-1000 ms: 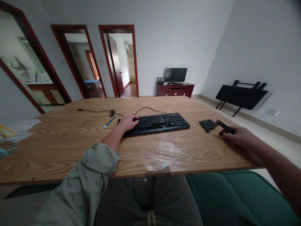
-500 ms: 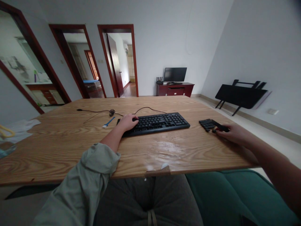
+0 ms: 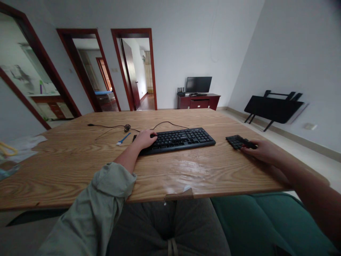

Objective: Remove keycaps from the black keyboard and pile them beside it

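Note:
A black keyboard lies on the wooden table in front of me. Over its left end rests my left hand, fingers closed on it and thumb on the keys. Some spots in the keyboard's lower left rows look bare of keycaps. Out to the right, my right hand pinches a slim black bar-shaped piece. Just beyond its fingertips, small black keycaps lie grouped on the tabletop; the hand and bar partly cover them. A blue brush with pale bristles is left of the keyboard.
The keyboard's black cable runs behind it, with a knotted coil. White plastic and a yellow-handled item sit at the table's left edge. Brown tape covers the front edge. A monitor stands on a far cabinet; a folded table leans right.
My right hand and the black bar have shifted slightly left, closer over the keycaps. A loose keycap near the fingertips no longer shows apart. My left hand stays put.

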